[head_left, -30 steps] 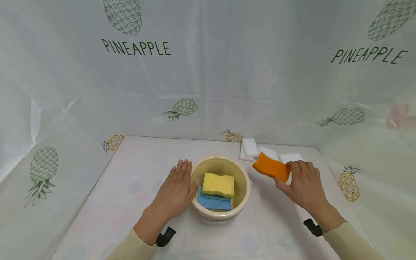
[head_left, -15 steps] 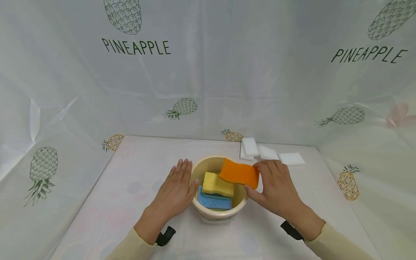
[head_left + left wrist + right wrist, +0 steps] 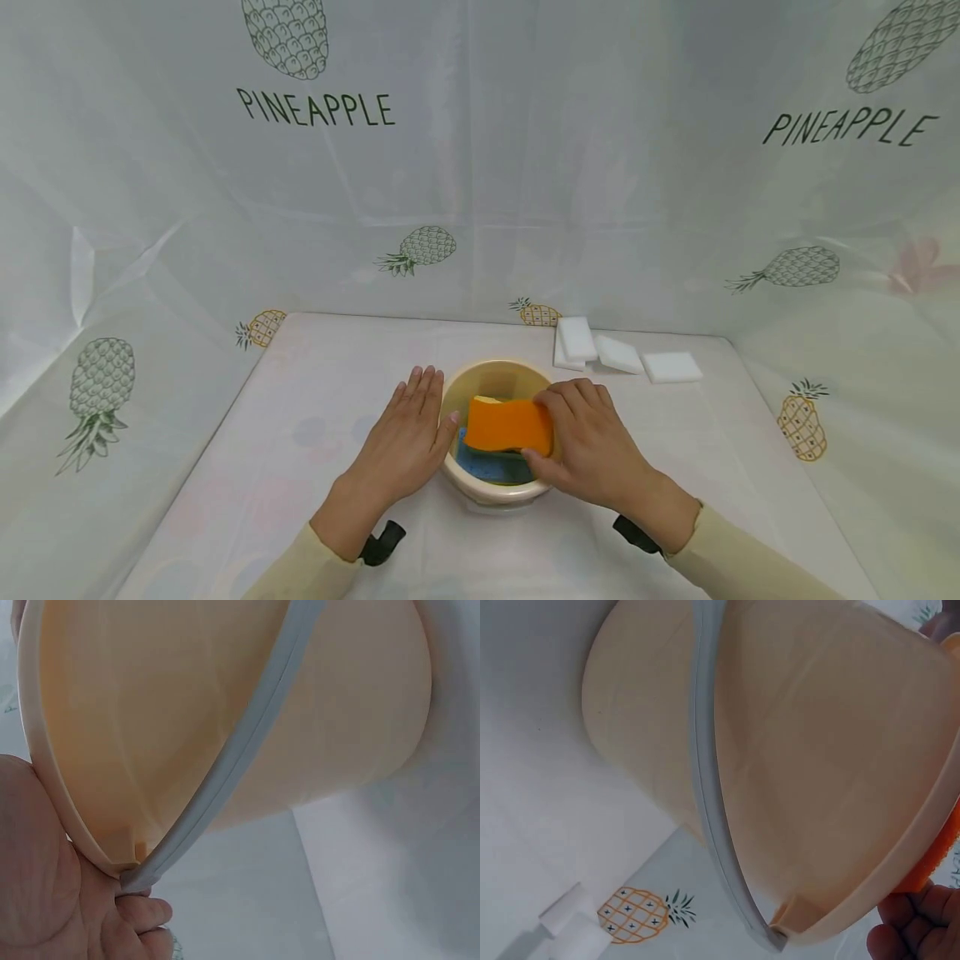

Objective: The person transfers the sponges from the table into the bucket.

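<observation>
A cream bucket [image 3: 495, 377] stands on the table, its grey handle [image 3: 225, 776] hanging down the near side in the left wrist view. My right hand [image 3: 592, 446] pinches one end of an orange sponge [image 3: 506, 425] between thumb and fingers, over the bucket's mouth. Beneath it, a sliver of a yellow sponge [image 3: 486, 399] and part of a blue sponge [image 3: 480, 463] show inside. My left hand [image 3: 401, 442] rests against the bucket's left rim, fingers straight in the head view. In the right wrist view, the bucket wall hides much of the orange sponge [image 3: 930, 859].
Several white sponge blocks lie at the table's back right: a pair overlapping [image 3: 576, 340], one tilted [image 3: 618, 355], one flat [image 3: 672, 367]. A pineapple-printed sheet [image 3: 480, 167] rises behind the table [image 3: 337, 358] and along its sides.
My right hand has carried the orange sponge leftward from the table's right side to over the bucket, covering most of the yellow sponge. The left hand has stayed at the rim.
</observation>
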Tool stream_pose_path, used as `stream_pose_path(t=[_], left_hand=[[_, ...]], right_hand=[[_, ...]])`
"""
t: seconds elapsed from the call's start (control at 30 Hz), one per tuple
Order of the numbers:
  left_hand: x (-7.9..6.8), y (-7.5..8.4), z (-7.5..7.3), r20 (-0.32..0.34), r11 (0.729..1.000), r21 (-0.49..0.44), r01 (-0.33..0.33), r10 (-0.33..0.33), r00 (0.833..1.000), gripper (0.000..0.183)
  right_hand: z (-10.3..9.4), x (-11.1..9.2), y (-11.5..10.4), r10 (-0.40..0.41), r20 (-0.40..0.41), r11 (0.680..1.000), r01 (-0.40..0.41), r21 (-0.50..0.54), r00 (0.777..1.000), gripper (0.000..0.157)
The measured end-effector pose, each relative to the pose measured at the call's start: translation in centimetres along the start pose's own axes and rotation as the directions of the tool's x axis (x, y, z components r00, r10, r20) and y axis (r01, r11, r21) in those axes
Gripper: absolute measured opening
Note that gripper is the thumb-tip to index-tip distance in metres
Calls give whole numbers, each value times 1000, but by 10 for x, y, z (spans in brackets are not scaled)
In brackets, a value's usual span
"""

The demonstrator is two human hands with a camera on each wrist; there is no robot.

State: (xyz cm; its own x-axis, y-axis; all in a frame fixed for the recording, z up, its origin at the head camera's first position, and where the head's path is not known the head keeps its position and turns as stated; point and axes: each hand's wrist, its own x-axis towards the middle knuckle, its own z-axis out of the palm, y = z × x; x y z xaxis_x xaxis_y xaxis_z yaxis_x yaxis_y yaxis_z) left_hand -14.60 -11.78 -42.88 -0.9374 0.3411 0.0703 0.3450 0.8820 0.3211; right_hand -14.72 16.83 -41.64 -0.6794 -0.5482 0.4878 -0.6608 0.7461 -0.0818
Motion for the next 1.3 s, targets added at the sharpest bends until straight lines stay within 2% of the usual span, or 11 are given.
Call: stream_pose_path(t=[0.57,0.97,1.3], left_hand=[[1,3,0,-9,999,23,25,-25,1000,74],[1,3,1,-11,999,20,29,-28,1000,74],[0,3,1,-18,1000,18,20,-20,1000,73]], right_hand=[[4,5,-6,0,92,1000,0,-3,996,56],[5,8,-5,-12,116,999,16,-38,993,58],[5,11,-6,1,140,1000,0,-4,990,66]])
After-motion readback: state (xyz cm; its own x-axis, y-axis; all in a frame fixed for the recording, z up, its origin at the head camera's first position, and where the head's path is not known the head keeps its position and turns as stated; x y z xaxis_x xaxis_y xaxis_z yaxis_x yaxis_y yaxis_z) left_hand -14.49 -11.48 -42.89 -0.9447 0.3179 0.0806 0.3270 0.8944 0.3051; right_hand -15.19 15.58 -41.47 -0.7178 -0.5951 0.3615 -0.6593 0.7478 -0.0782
